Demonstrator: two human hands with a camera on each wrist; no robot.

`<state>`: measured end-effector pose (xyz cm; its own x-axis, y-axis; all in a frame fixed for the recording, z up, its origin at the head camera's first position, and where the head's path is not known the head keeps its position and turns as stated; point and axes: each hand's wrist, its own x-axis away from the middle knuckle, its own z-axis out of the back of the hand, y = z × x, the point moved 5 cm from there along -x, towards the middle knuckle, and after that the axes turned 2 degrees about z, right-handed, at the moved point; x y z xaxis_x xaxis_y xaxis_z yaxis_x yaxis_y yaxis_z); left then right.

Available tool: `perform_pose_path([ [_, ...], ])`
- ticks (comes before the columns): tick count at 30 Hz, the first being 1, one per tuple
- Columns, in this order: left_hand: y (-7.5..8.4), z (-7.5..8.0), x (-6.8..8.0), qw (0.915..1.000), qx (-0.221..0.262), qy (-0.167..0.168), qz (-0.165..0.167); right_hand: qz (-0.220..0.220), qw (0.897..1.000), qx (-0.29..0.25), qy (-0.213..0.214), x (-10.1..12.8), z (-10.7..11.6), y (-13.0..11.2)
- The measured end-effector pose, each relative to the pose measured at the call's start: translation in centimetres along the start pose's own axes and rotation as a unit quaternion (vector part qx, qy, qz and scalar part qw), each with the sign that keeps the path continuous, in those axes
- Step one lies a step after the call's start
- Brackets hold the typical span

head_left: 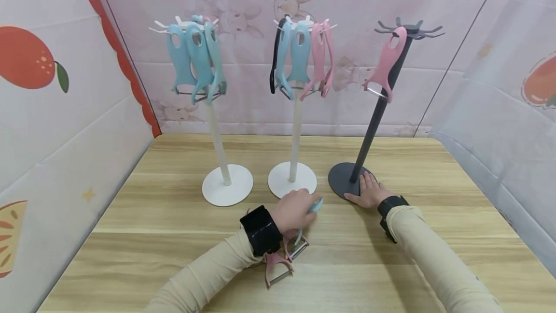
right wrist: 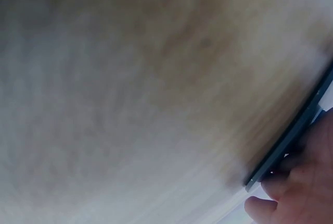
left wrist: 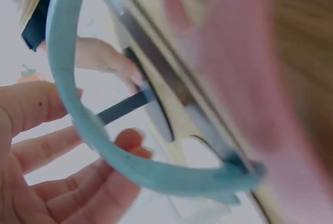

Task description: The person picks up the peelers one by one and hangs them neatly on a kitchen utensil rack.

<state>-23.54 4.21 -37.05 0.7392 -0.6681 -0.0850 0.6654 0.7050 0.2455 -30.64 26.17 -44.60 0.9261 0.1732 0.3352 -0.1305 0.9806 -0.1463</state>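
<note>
— What's in front of you?

— A pale wood-grain surface (head_left: 173, 216) with three hanging stands. The dark grey stand (head_left: 373, 124), with a flat round base and slim pole, carries one pink peeler (head_left: 386, 64). The middle white stand (head_left: 295, 158) holds black, blue and pink ones; the left white stand (head_left: 219, 158) holds blue ones only.

— And your hands?

— My right hand (head_left: 369, 190) lies flat, fingers straight, pressing the grey base. My left hand (head_left: 295, 210) is curled round a blue peeler (head_left: 316, 205), just off the surface near the middle stand's base.

— How do you do this well?

— I'd judge: keep the base pinned, grip the smooth plastic handle, keep fingers off the metal blade.

— Anything else?

— Two pink peelers (head_left: 282, 260), Y-shaped with steel blades, lie by my left wrist.
</note>
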Motion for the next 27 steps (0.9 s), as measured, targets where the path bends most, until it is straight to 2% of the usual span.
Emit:
perform_pose_path([
  [4, 0.7, 1.4, -0.3, 0.9978, 0.016, 0.054, -0.034, 0.002, 1.0, 0.0, 0.003, 0.4, 0.4, -0.5],
  [9, 1.6, 3.1, -0.9, 0.9885, 0.043, 0.129, -0.066, -0.002, 1.0, -0.002, 0.005, 0.7, 0.5, -0.9],
  [15, 2.7, 5.5, -2.2, 0.9751, 0.087, 0.191, -0.07, -0.004, 1.0, -0.003, -0.007, 0.3, 0.3, -0.5],
  [22, 3.9, 9.0, -3.9, 0.9614, 0.114, 0.24, -0.072, -0.01, 1.0, 0.005, -0.013, -0.3, -0.1, 0.1],
  [27, 4.6, 11.7, -4.8, 0.9442, 0.143, 0.286, -0.079, -0.009, 1.0, 0.014, -0.007, -0.5, -0.3, 0.4],
])
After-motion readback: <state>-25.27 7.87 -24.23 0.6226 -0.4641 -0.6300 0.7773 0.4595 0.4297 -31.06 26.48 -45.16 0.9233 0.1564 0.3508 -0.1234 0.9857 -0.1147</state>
